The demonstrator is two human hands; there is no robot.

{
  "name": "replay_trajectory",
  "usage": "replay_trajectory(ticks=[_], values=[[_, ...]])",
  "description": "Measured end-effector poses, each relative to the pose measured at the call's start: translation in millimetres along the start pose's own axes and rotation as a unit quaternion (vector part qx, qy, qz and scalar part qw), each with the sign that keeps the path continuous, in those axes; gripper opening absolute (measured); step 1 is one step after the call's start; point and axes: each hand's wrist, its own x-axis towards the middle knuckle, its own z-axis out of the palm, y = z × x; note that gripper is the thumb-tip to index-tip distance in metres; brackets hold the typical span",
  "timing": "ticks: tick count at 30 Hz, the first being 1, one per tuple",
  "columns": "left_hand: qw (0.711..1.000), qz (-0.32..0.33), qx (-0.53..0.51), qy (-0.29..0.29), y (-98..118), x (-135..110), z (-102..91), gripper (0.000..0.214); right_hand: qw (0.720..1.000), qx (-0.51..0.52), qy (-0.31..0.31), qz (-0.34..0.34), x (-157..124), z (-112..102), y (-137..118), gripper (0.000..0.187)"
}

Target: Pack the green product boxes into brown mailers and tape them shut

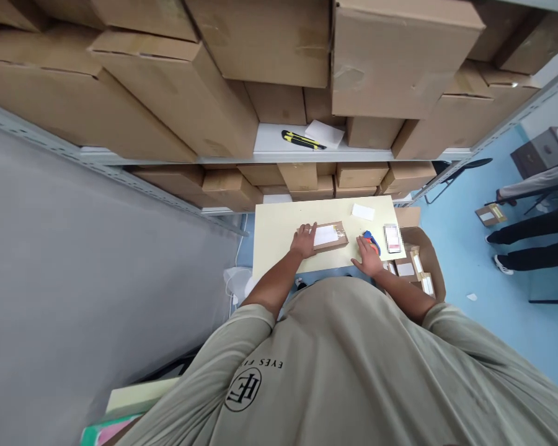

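On the cream table lies a small cardboard box (pixel 343 234) with a white label (pixel 326 235) on top and clear tape at its right end. My left hand (pixel 304 241) rests over the box's left end, fingers spread and lying flat. To the right, my right hand (pixel 368 256) lies with fingers stretched out and thumb apart, against a blue and orange tape dispenser (pixel 373 240) that it partly covers. Beyond the dispenser is a phone (pixel 392 238) showing a lit screen. A white slip (pixel 363 212) lies near the table's back edge.
The table (pixel 276 226) stands before a metal shelf (pixel 272 144) packed with cardboard boxes (pixel 376 59). Yellow-black box cutters (pixel 302 140) lie on the shelf beside white paper. An open carton (pixel 434 263) of small parcels stands right of the table. A person's legs (pixel 534 235) show farther right.
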Motion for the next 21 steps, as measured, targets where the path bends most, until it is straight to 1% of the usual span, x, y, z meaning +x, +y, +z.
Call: replay_trajectory(ticks=[3,6,9,12,14,17,19,21], values=[[1.000,0.017,0.004,0.022,2,-4,-7.9,0.126,0.999,0.008,0.031,-0.007,8,-22,2,0.107],[0.996,0.064,0.014,0.061,11,-11,-23.2,0.122,0.997,-0.002,0.066,-0.031,23,-58,-2,0.121],[0.983,0.146,0.007,0.110,36,-12,-46.6,0.120,0.995,-0.048,0.054,-0.068,34,-103,-11,0.133],[0.964,0.223,0.000,0.144,75,-2,-72.0,0.120,0.992,-0.100,0.005,-0.079,29,-139,-22,0.141],[0.956,0.255,0.004,0.146,104,8,-86.6,0.122,0.990,-0.130,-0.007,-0.060,17,-155,-24,0.141],[0.944,0.300,-0.002,0.140,145,23,-101.2,0.123,0.987,-0.158,0.015,-0.001,-7,-171,-14,0.135],[0.940,0.303,-0.029,0.153,165,32,-104.9,0.123,0.985,-0.157,0.029,0.057,-23,-182,6,0.131],[0.942,0.268,-0.074,0.190,177,41,-103.6,0.125,0.979,-0.146,0.047,0.132,-40,-196,36,0.133]])
